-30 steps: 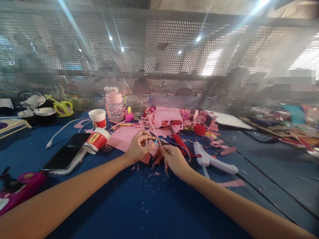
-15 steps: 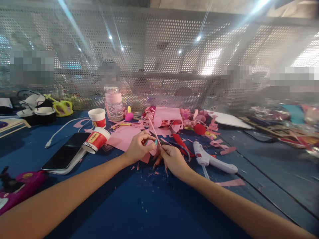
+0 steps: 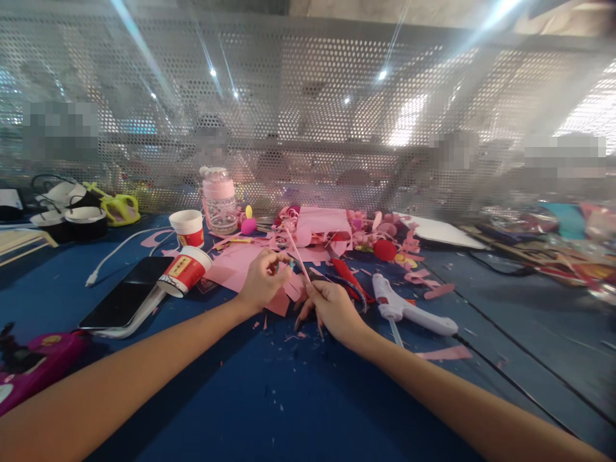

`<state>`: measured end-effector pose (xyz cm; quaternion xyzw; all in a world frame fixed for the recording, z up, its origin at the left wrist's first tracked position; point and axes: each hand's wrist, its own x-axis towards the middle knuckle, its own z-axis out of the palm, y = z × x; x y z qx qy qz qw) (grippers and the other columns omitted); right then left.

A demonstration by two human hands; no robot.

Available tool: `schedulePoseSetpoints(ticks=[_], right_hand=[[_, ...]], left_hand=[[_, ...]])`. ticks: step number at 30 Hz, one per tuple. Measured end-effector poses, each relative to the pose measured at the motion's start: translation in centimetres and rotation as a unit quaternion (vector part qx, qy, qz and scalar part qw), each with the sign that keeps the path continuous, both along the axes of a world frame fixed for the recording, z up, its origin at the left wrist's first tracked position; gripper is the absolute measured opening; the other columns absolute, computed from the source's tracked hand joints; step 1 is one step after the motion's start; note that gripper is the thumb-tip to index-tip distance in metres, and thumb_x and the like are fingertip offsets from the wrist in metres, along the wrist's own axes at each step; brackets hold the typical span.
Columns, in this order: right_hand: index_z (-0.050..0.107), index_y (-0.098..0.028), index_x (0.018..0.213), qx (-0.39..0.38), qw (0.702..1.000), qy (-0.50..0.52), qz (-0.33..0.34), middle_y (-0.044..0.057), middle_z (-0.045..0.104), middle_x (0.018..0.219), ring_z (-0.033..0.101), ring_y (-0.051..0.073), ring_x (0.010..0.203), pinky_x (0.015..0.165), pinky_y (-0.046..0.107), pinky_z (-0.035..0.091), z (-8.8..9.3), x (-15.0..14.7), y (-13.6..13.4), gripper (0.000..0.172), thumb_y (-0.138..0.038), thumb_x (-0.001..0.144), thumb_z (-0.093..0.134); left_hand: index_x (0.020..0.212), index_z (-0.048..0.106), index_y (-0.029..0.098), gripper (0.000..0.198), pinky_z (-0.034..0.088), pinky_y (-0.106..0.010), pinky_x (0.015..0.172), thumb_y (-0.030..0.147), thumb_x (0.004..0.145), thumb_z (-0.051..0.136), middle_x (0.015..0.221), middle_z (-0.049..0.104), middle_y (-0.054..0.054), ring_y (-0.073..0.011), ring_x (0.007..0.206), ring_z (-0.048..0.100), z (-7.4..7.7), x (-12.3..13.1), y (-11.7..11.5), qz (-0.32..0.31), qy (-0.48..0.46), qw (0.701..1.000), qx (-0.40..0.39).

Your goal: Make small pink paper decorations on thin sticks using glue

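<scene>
My right hand (image 3: 334, 309) pinches the lower end of a thin pink paper strip (image 3: 297, 252) between thumb and finger. The strip leans up and to the left, its far end standing over the pink pile. Left of it, apart from the strip, is my left hand (image 3: 264, 282) with fingers curled and thumb close to the fingertips. A small teal spot shows there; whether it is a nail or a held thing I cannot make out. Pink paper sheets (image 3: 233, 265) lie behind and beneath my left hand. Scissors with red handles (image 3: 351, 279) lie just beyond my right hand.
A white glue gun (image 3: 414, 313) lies at the right, its cord running toward me. On the left are a tipped paper cup (image 3: 185, 272), an upright cup (image 3: 187, 224) and a black phone (image 3: 128, 292). A pink-lidded jar (image 3: 220, 204) and pink cut pieces (image 3: 322, 224) stand behind.
My left hand has drawn back to the left, away from the strip. My right hand stays nearly in place, still holding the strip's lower end.
</scene>
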<state>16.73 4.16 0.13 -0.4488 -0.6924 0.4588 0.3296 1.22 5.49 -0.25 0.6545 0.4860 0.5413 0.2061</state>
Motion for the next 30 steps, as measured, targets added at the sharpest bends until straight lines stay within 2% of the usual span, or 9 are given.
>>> schedulePoseSetpoints(ticks=[3,6,11,19,26,30], right_hand=[[0.059,-0.013,0.065,-0.002,1.000,0.001,-0.007,0.004,0.064,0.049,0.040,0.005,0.026,0.027,0.016,0.031,0.02,-0.07,-0.01,0.044,-0.047,0.083,0.036],[0.058,-0.013,0.064,0.001,1.000,0.001,-0.008,0.004,0.064,0.048,0.041,0.005,0.026,0.027,0.016,0.032,0.05,-0.13,-0.01,0.046,-0.050,0.082,0.037],[0.058,-0.013,0.063,0.003,1.000,0.000,-0.008,0.004,0.063,0.047,0.041,0.006,0.026,0.027,0.016,0.032,0.07,-0.09,0.03,0.047,-0.051,0.082,0.036],[0.053,-0.016,0.060,0.016,1.000,-0.017,-0.011,0.002,0.063,0.046,0.042,0.006,0.026,0.028,0.017,0.032,0.16,-0.08,-0.10,0.039,-0.042,0.084,0.037],[0.055,-0.015,0.064,0.015,1.000,-0.022,-0.014,0.002,0.063,0.047,0.044,0.008,0.027,0.029,0.018,0.033,0.19,-0.16,-0.14,0.038,-0.038,0.085,0.035],[0.055,-0.015,0.062,0.024,0.999,-0.025,-0.013,0.002,0.062,0.046,0.045,0.008,0.028,0.030,0.018,0.034,0.36,-0.21,-0.23,0.038,-0.038,0.085,0.035]], left_hand=[[0.087,0.064,0.014,0.021,0.034,-0.020,0.051,0.021,0.070,0.054,0.071,0.041,0.000,-0.0102,0.062,0.041,0.09,0.14,-0.28,-0.062,0.016,0.998,-0.022],[0.089,0.065,0.014,0.023,0.032,-0.019,0.047,0.022,0.070,0.055,0.073,0.044,-0.001,-0.0093,0.060,0.041,0.09,0.26,-0.44,-0.089,0.011,0.996,-0.029],[0.089,0.066,0.013,0.025,0.029,-0.019,0.044,0.025,0.069,0.058,0.072,0.045,-0.001,-0.0073,0.055,0.038,-0.07,0.26,-0.31,-0.089,-0.002,0.995,-0.034],[0.089,0.066,0.013,0.023,0.031,-0.020,0.048,0.023,0.071,0.056,0.072,0.046,-0.001,-0.0090,0.059,0.041,-0.15,0.21,-0.20,-0.096,-0.005,0.995,-0.034],[0.094,0.065,0.013,0.026,0.029,-0.020,0.048,0.025,0.072,0.057,0.074,0.044,-0.001,-0.0088,0.059,0.040,-0.47,0.10,-0.18,-0.133,-0.030,0.990,-0.033],[0.091,0.066,0.012,0.024,0.033,-0.022,0.053,0.023,0.072,0.057,0.074,0.048,-0.002,-0.0108,0.064,0.044,-0.45,0.09,-0.08,-0.121,-0.021,0.992,-0.021]])
